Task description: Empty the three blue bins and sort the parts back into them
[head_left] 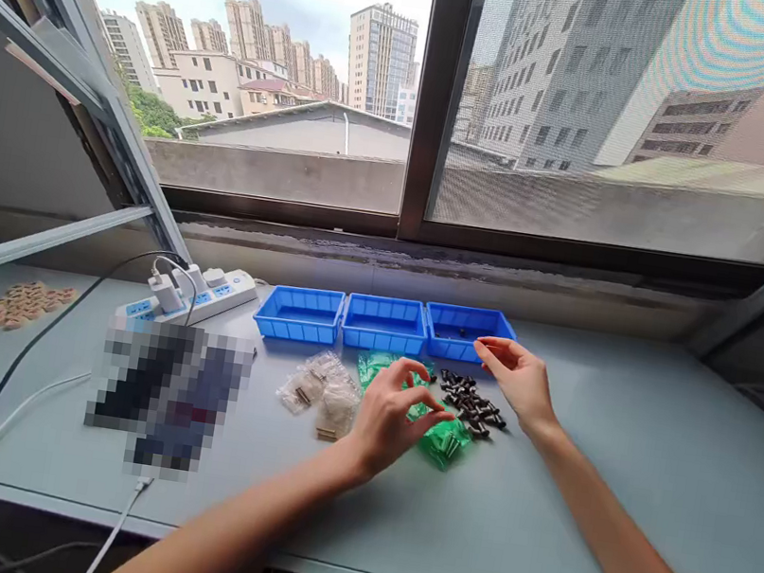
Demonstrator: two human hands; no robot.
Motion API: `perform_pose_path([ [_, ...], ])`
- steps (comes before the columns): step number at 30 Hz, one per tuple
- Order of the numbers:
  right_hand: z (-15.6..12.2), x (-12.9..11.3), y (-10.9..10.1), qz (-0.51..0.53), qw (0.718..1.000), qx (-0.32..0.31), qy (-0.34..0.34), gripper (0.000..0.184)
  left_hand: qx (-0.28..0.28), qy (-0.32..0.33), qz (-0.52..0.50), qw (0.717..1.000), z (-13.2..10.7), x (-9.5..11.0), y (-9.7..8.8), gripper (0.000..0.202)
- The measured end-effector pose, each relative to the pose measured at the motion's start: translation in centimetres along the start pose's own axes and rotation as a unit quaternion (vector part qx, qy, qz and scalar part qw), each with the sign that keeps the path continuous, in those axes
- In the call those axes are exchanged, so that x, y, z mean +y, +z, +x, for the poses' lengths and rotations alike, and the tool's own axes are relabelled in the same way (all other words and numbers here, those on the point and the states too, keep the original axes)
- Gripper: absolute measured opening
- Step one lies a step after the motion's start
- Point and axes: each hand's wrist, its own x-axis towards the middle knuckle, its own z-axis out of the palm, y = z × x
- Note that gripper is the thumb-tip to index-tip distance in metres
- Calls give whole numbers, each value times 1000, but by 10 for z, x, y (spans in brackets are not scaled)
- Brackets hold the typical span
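My left hand (393,417) hovers over green plastic bags (449,442) of silvery screws, its thumb and forefinger tips drawn together. Whether a small piece sits between them I cannot make out. At the front edge of the right blue bin (466,348), my right hand (522,381) has its fingers pinched; what they hold, if anything, is too small to name. A few small dark pieces lie inside that bin. Between my hands is a loose pile of dark bolts (472,403). Clear bags (324,388) with brass-coloured pins lie left of my left hand.
The middle blue bin (383,337) and left blue bin (296,326) stand in a row with the right one. A power strip (227,292) with chargers and cables is at the left. Blurred-out items (169,394) and small tan pieces (20,306) lie farther left. A window borders the back.
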Motion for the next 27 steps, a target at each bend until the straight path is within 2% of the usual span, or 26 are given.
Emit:
perform_pose_path([
  [3,3,2,-3,-15,1000,21,2,49,0,23,32,999,0,2,-1,27],
  [8,7,3,-3,-8,1000,22,14,49,-7,42,77,996,1,1,-1,20],
  [12,9,-1,-3,26,999,-31,6,51,-16,34,85,996,2,1,-2,13],
  [15,7,-4,-4,9,996,-87,-9,47,-15,23,87,996,4,1,-3,12],
  [18,2,-4,-4,-67,991,-110,-44,35,-3,31,104,994,5,-2,-3,16],
  [21,-4,-4,-1,-200,969,-109,-93,19,8,54,124,991,5,-5,-3,13],
  [24,-11,-5,4,-298,939,-131,-113,15,18,69,131,989,4,-8,-2,15],
  [27,-14,-3,8,-330,921,-152,-144,13,25,75,127,989,4,-8,-1,15],
])
